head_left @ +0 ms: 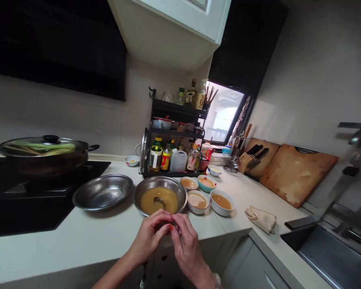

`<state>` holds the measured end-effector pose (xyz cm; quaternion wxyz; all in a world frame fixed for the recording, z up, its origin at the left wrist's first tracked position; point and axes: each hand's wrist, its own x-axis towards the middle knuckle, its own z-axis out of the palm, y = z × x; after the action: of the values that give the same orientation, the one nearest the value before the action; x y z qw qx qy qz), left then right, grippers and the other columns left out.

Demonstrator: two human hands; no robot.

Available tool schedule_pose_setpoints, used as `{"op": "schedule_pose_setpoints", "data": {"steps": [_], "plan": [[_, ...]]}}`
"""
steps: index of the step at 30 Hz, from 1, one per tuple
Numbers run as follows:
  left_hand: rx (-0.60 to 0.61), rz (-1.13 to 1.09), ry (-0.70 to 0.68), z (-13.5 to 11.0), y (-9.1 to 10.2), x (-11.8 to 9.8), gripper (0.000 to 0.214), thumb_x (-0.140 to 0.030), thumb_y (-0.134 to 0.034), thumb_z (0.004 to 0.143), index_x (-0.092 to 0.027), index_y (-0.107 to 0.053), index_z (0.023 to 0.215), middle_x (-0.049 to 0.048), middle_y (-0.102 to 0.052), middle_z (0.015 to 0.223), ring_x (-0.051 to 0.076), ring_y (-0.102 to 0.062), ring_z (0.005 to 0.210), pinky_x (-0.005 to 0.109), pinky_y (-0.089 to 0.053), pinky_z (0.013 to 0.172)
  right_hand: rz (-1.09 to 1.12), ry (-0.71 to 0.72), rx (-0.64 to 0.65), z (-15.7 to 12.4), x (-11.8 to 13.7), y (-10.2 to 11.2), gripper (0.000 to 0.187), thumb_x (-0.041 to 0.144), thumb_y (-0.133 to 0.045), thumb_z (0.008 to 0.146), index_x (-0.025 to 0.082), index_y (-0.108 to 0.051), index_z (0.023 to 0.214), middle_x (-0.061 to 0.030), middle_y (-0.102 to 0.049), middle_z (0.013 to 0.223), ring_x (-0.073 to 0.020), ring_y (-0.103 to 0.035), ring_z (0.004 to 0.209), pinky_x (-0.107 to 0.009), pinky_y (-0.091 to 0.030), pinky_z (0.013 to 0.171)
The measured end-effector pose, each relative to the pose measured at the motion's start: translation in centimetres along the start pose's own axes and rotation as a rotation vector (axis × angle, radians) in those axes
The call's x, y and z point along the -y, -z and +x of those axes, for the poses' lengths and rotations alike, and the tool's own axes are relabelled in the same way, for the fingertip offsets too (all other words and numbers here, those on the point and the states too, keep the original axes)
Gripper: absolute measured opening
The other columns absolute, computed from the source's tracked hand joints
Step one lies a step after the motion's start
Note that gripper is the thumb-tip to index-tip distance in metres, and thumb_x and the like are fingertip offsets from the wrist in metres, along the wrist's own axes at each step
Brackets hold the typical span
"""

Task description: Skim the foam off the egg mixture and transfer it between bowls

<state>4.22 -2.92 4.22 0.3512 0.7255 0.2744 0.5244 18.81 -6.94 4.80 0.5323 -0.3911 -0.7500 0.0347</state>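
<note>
My left hand point(149, 237) and my right hand point(185, 241) meet over the counter's front edge, fingers pinched together around a small thing with a red-orange spot point(171, 227); I cannot make out what it is. Just behind them stands a steel bowl point(160, 196) of yellowish-brown liquid with a spoon in it. To its left is an empty steel bowl point(102, 192). To its right stand several small bowls point(222, 202) filled with the same liquid.
A lidded pan point(42, 154) sits on the black hob at left. A black rack point(174, 136) of bottles and jars stands at the back. Cutting boards point(295, 172) lean on the right wall, a folded cloth point(261, 218) lies near the sink point(333, 257).
</note>
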Motion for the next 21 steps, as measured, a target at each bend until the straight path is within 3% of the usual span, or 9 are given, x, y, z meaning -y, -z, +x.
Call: {"op": "schedule_pose_setpoints", "data": {"steps": [2, 4, 8, 10, 15, 18, 21], "plan": [[-0.165, -0.063, 0.063, -0.9, 0.7, 0.7, 0.017, -0.033, -0.058, 0.081, -0.021, -0.068, 0.089, 0.0101, -0.065, 0.097, 0.020, -0.063, 0.082, 0.030, -0.052, 0.065, 0.022, -0.036, -0.026, -0.2, -0.8, -0.1, 0.024, 0.021, -0.042, 0.093, 0.022, -0.063, 0.107, -0.0057, -0.065, 0.090, -0.0162, -0.064, 0.082, -0.026, -0.055, 0.071], [-0.413, -0.126, 0.175, -1.8, 2.4, 1.7, 0.023, -0.038, -0.057, 0.081, -0.020, -0.066, 0.091, 0.0095, -0.065, 0.092, 0.019, -0.063, 0.072, 0.028, -0.052, 0.056, 0.032, -0.082, -0.024, -0.2, -1.7, 0.0, 0.023, 0.026, -0.045, 0.092, 0.021, -0.065, 0.102, -0.0061, -0.066, 0.087, -0.0159, -0.064, 0.075, -0.025, -0.054, 0.066], [-0.972, -0.183, 0.339, -3.2, 8.2, 3.8, 0.029, -0.043, -0.058, 0.077, -0.018, -0.057, 0.092, 0.0028, -0.063, 0.076, 0.014, -0.058, 0.055, 0.027, -0.050, 0.050, 0.022, -0.142, 0.005, 0.8, -2.8, 0.7, 0.027, 0.035, -0.049, 0.090, 0.018, -0.068, 0.097, -0.0088, -0.069, 0.085, -0.0175, -0.065, 0.069, -0.026, -0.054, 0.062], [-1.109, -0.172, 0.348, -3.3, 11.3, 4.5, 0.027, -0.042, -0.060, 0.076, -0.018, -0.054, 0.088, -0.0001, -0.062, 0.070, 0.012, -0.056, 0.052, 0.025, -0.049, 0.048, 0.027, -0.195, 0.004, 1.6, -3.0, 0.8, 0.031, 0.041, -0.050, 0.088, 0.017, -0.069, 0.094, -0.0090, -0.069, 0.079, -0.0183, -0.065, 0.065, -0.027, -0.054, 0.059], [-1.277, -0.167, 0.428, -2.5, 16.1, 5.4, 0.027, -0.040, -0.062, 0.072, -0.018, -0.049, 0.079, -0.0043, -0.056, 0.055, 0.010, -0.053, 0.041, 0.023, -0.044, 0.042, 0.137, -0.394, 0.001, 3.6, -2.8, 0.0, 0.043, 0.056, -0.055, 0.079, 0.016, -0.069, 0.087, -0.0069, -0.067, 0.064, -0.0172, -0.060, 0.051, -0.026, -0.050, 0.046], [-1.289, -0.169, 0.482, -2.2, 17.1, 6.1, 0.027, -0.037, -0.066, 0.066, -0.017, -0.051, 0.074, -0.0039, -0.055, 0.051, 0.010, -0.052, 0.040, 0.022, -0.043, 0.041, 0.258, -0.514, 0.041, 4.2, -2.5, -0.6, 0.048, 0.059, -0.061, 0.072, 0.014, -0.068, 0.086, -0.0067, -0.066, 0.060, -0.0164, -0.057, 0.047, -0.025, -0.046, 0.040], [-1.222, -0.207, 0.474, -2.4, 17.3, 6.6, 0.022, -0.034, -0.065, 0.063, -0.016, -0.052, 0.063, -0.0039, -0.053, 0.047, 0.008, -0.048, 0.037, 0.019, -0.039, 0.038, 0.321, -0.589, 0.031, 4.5, -2.2, -0.9, 0.051, 0.059, -0.066, 0.066, 0.013, -0.066, 0.088, -0.0070, -0.066, 0.060, -0.0156, -0.056, 0.046, -0.024, -0.044, 0.039]]}}
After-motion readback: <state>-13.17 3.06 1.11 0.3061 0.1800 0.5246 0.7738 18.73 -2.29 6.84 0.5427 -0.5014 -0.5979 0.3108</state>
